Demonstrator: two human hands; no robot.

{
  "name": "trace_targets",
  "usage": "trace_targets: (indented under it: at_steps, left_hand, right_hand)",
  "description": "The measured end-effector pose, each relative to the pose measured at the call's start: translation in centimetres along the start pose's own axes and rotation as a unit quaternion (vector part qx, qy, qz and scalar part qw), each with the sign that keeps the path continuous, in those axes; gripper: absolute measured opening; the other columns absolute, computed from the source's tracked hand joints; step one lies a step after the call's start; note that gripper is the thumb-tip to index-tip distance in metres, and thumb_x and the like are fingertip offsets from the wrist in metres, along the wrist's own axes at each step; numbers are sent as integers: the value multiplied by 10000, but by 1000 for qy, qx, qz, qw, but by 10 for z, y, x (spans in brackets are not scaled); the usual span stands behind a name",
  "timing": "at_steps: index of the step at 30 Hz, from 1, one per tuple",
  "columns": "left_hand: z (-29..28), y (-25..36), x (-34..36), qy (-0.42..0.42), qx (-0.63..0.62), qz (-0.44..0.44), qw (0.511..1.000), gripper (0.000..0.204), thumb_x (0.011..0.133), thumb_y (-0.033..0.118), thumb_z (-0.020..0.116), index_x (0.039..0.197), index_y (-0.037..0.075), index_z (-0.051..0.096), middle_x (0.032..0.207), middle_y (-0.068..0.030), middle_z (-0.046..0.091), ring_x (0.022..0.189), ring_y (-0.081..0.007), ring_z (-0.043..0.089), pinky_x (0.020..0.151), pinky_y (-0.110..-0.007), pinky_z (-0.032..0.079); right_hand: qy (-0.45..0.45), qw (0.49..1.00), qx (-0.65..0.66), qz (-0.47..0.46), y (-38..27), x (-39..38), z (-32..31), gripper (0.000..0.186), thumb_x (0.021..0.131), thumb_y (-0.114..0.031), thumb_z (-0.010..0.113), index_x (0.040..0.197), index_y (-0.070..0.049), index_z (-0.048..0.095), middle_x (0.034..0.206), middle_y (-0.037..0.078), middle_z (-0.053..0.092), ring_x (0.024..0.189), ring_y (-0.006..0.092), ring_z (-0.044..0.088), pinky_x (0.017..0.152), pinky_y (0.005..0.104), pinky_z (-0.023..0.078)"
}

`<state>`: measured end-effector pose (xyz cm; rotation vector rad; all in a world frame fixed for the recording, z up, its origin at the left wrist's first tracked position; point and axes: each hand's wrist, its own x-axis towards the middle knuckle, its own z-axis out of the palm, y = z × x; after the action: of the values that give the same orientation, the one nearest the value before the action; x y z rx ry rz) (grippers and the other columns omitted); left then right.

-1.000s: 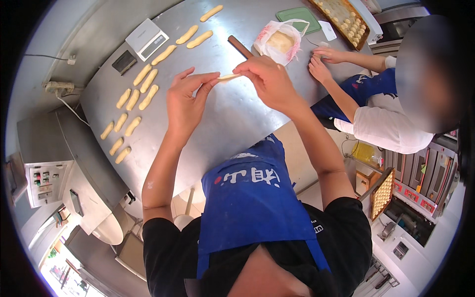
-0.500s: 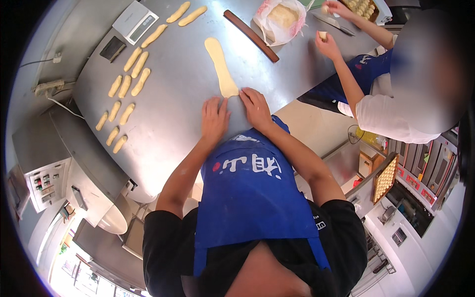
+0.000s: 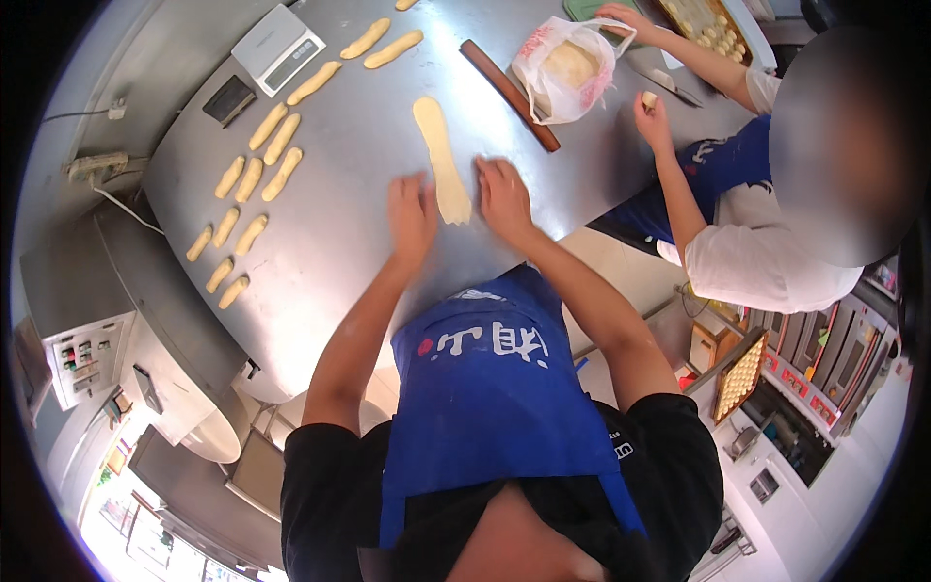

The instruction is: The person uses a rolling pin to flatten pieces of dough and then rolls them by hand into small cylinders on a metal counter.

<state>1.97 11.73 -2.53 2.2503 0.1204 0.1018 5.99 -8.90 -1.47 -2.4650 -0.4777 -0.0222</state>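
A long, flattened strip of pale dough [image 3: 442, 160] lies on the metal table, broad at its far end and ragged at its near edge. To its left is my left hand [image 3: 412, 218], slightly smeared by motion, thumb apart from the fingers and nothing held. My right hand [image 3: 503, 199] hovers or rests close to the strip's right side, with loosely bent fingers and an empty grasp. Whether either hand touches the table is hard to make out. Beyond the right hand lies a brown rolling pin [image 3: 511, 95], set at a slant.
Several dough rolls [image 3: 281, 139] lie across the left of the metal table [image 3: 335, 209]. A white scale [image 3: 278, 48] and a dark flat object [image 3: 229, 101] sit behind them. At right are a plastic bag of pale crumbly stuff [image 3: 567, 70], a knife [image 3: 679, 89] and a co-worker [image 3: 737, 175].
Both hands have left the strip's near end and moved up beside it, farther apart. That end now looks notched. A co-worker's hand has shifted toward the bag, and my view has tilted slightly.
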Motion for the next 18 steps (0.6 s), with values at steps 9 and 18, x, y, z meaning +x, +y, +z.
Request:
trace_targets:
  at_steps: [9,18]
  left_hand:
    - [25,-12,141,49,137,67,987,405,989,104,707,1386,25,701,1198,-126,640,1094,-330,600,935,-455,500]
    - [33,-28,98,81,154,174,969,357,964,65,714,1318,22,724,1263,-164,648,1165,-354,608,976,-463,509]
  right_hand:
    - [-28,997,8,-78,9,170,30,318,906,-17,692,1211,-46,779,1151,115,678,1104,341,628,975,448,521]
    - [-8,973,-72,-219,24,131,25,263,924,-85,677,1167,-53,772,1165,121,680,1104,319,647,947,432,532]
